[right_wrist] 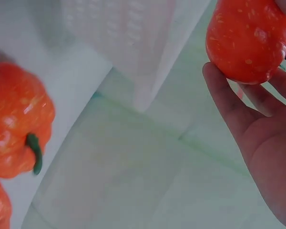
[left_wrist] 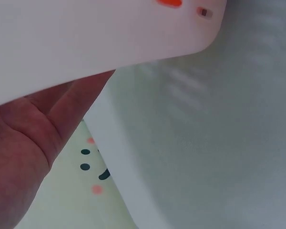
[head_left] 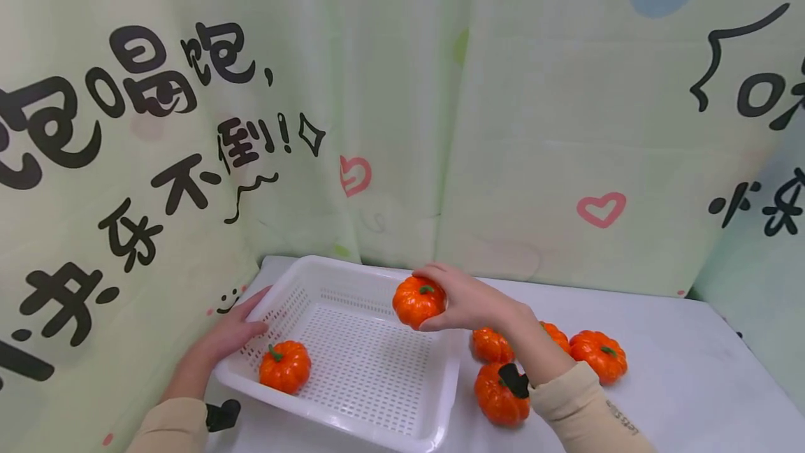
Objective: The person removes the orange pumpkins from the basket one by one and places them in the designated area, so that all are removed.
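Observation:
A white perforated plastic basket [head_left: 371, 351] stands on the table with one small orange pumpkin [head_left: 285, 367] inside, near its left corner. My left hand [head_left: 234, 331] grips the basket's left rim; in the left wrist view its fingers go out of sight behind the basket wall [left_wrist: 62, 43]. Above the basket's right side, my right hand [head_left: 465, 299] holds another orange pumpkin [head_left: 418, 301] with a green stem between thumb and fingers. The right wrist view shows that held pumpkin [right_wrist: 250, 40] against the fingertips.
Several more orange pumpkins lie right of the basket, among them a front one [head_left: 499, 397] and a far-right one [head_left: 599, 356], partly below my right forearm. A pale printed curtain [head_left: 522, 124] surrounds the white table [head_left: 679, 369] at the back and sides.

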`<state>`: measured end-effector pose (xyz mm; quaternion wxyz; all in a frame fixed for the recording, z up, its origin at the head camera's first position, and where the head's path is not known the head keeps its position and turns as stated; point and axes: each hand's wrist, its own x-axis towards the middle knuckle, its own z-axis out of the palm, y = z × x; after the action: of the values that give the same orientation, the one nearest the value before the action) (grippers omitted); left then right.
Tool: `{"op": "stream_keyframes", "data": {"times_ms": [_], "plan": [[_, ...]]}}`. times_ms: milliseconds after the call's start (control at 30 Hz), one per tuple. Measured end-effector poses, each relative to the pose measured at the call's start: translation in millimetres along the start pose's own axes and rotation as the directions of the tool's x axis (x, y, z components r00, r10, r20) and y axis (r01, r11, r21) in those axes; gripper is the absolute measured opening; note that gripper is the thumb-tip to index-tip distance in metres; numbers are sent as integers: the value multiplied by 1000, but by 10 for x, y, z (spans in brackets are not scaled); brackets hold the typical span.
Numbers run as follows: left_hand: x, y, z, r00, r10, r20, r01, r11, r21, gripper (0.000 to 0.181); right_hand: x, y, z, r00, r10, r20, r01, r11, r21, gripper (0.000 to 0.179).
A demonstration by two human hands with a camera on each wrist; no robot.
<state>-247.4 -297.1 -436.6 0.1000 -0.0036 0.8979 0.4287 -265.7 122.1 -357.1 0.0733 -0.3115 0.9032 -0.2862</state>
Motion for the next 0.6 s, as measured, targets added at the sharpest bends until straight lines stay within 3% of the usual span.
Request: {"op": "stream_keyframes", "data": {"times_ms": [433,600], "plan": [[-18,2,-8,1000,-10,13,10,1000,-2,75,-541,422,-109,988,118,-102,-115,993,35,79],[-2,-4,-10,1000,-11,8,11,1000,-3,75,-749,516,-183,985,125,-117,-121,992,38,78]]}}
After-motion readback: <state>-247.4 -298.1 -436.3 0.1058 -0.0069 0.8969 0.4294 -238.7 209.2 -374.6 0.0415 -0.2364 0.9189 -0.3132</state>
